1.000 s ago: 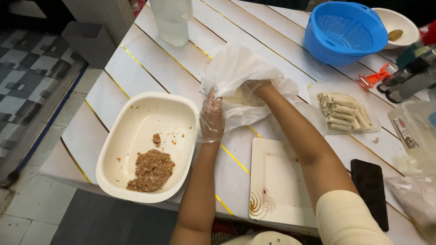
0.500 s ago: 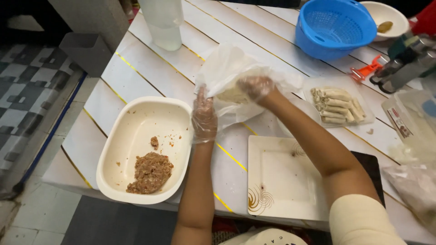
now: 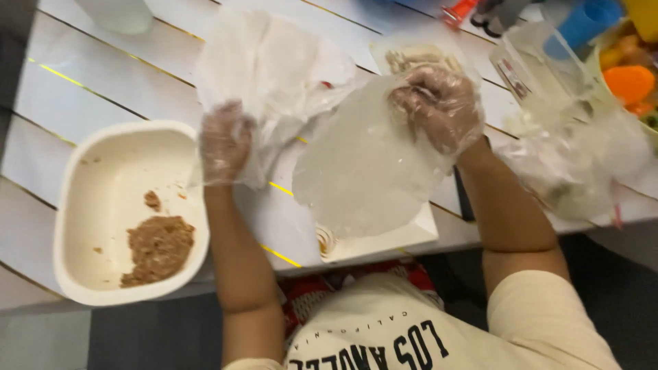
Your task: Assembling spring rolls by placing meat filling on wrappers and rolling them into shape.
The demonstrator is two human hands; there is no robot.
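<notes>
Right hand (image 3: 439,106), in a clear plastic glove, has its fingers pinched shut on the top edge of a round wrapper sheet (image 3: 367,164), held up w/ the lower part draping over the white square plate (image 3: 404,236). Left hand (image 3: 225,140), also gloved, is curled closed on a crumpled clear plastic bag (image 3: 274,62) lying on the desk (image 3: 82,75), just left of the sheet.

The sheet looks very light, thin and floppy: it sags under its own weight, so it probably tears or folds on itself easily and may cling to the glove. Best hold is judged to be at the rim, w/ a wide, soft pinch, pref. two points so it hangs flat. It's pale, translucent, greyish-white, roughly circular, w/ a faintly pebbled surface.

Further out: a cream tub (image 3: 103,199) at left w/ a lump of brown minced filling (image 3: 159,248) in its near corner; a tray of pale rolled pieces (image 3: 415,58) behind the right hand; more clear bags (image 3: 582,157) at right.
</notes>
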